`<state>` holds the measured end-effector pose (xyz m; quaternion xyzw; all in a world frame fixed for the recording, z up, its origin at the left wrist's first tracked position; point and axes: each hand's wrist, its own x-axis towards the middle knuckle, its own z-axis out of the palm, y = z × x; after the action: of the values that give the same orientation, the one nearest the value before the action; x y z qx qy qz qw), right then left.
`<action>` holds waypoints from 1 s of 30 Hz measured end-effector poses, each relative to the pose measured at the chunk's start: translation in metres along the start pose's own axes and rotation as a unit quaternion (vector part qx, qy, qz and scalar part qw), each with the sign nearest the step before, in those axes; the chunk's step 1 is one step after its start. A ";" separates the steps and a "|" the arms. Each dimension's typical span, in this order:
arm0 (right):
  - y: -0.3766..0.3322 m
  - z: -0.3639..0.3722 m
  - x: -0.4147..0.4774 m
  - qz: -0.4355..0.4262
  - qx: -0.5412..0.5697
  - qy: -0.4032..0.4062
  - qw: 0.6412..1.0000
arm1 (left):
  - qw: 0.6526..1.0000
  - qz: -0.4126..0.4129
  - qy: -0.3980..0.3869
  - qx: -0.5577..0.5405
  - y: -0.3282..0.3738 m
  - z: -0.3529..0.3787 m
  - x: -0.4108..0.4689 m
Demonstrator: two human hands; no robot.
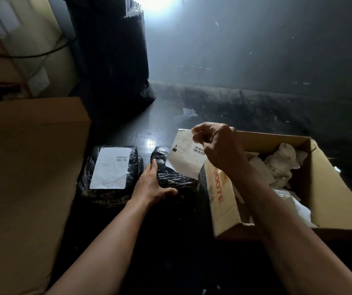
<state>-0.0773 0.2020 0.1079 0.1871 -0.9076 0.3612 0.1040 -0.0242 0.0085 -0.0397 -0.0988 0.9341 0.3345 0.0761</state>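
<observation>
— While the head view looks down on it, where does the label [186,158] sit?
— In the air, tilted, over the bare parcel [177,177], which lies on the dark surface [149,128] just beside the left wall of the open carton [219,199]. The right hand [217,143] pinches the label's upper right corner between thumb and fingertips.
— And the left hand [151,186]?
— Spread against the parcel's left side, thumb along its near edge, steadying it.
— How will the label handle?
— Light and limp, I'd judge, probably sticky underneath, so it could curl or crease. Keep to the corner and lay one edge first. The parcel's wrap looks slick and soft.
— Anything nearby?
— A labelled parcel [111,177] just left of it, a closed carton [28,167] at the left edge, and crumpled paper [277,165] in the open carton.
</observation>
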 end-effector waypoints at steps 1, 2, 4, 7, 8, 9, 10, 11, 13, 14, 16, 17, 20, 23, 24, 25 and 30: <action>0.000 -0.002 -0.003 -0.002 -0.006 -0.001 1.000 | 1.000 0.005 0.009 0.004 0.000 -0.004 -0.002; 0.000 -0.003 -0.006 -0.002 -0.010 -0.004 1.000 | 1.000 0.013 0.021 0.007 0.002 -0.009 -0.004; -0.001 -0.006 -0.014 0.009 -0.009 -0.009 1.000 | 0.999 0.032 0.038 0.018 0.007 -0.023 -0.009; -0.008 -0.012 -0.028 0.029 -0.018 -0.015 0.999 | 0.994 0.074 0.070 0.033 0.024 -0.048 -0.020; -0.012 -0.015 -0.033 0.033 -0.026 -0.019 0.999 | 0.993 0.081 0.074 0.035 0.029 -0.056 -0.025; -0.015 -0.018 -0.038 0.036 -0.033 -0.022 0.999 | 0.993 0.087 0.075 0.039 0.033 -0.064 -0.028; -0.017 -0.020 -0.042 0.042 -0.041 -0.025 0.998 | 0.992 0.094 0.074 0.050 0.037 -0.071 -0.032; -0.021 -0.024 -0.047 0.049 -0.052 -0.026 0.997 | 0.990 0.106 0.072 0.065 0.042 -0.078 -0.036; -0.026 -0.031 -0.056 0.069 -0.071 -0.026 0.995 | 0.985 0.128 0.073 0.089 0.052 -0.090 -0.043; -0.029 -0.036 -0.061 0.079 -0.074 -0.022 0.994 | 0.983 0.136 0.072 0.096 0.059 -0.096 -0.048; -0.034 -0.048 -0.071 0.093 -0.075 -0.009 0.993 | 0.980 0.147 0.067 0.113 0.072 -0.105 -0.056; -0.035 -0.054 -0.075 0.104 -0.071 -0.004 0.992 | 0.979 0.154 0.063 0.120 0.079 -0.107 -0.059; -0.034 -0.077 -0.089 0.148 -0.057 0.003 0.987 | 0.973 0.182 0.049 0.132 0.101 -0.112 -0.071; -0.029 -0.099 -0.104 0.174 -0.056 0.026 0.983 | 0.971 0.202 0.035 0.125 0.122 -0.107 -0.081; -0.027 -0.106 -0.109 0.178 -0.061 0.035 0.981 | 0.970 0.206 0.031 0.125 0.130 -0.103 -0.085; -0.025 -0.113 -0.114 0.184 -0.073 0.043 0.979 | 0.968 0.215 0.031 0.125 0.136 -0.099 -0.088; -0.001 -0.138 -0.129 0.193 -0.102 0.081 0.972 | 0.963 0.243 0.022 0.117 0.168 -0.076 -0.100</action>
<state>0.0476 0.3315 0.1658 -0.0334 -0.9472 0.2940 0.1234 0.0271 0.1000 0.1411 0.1335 0.9641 0.2291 -0.0165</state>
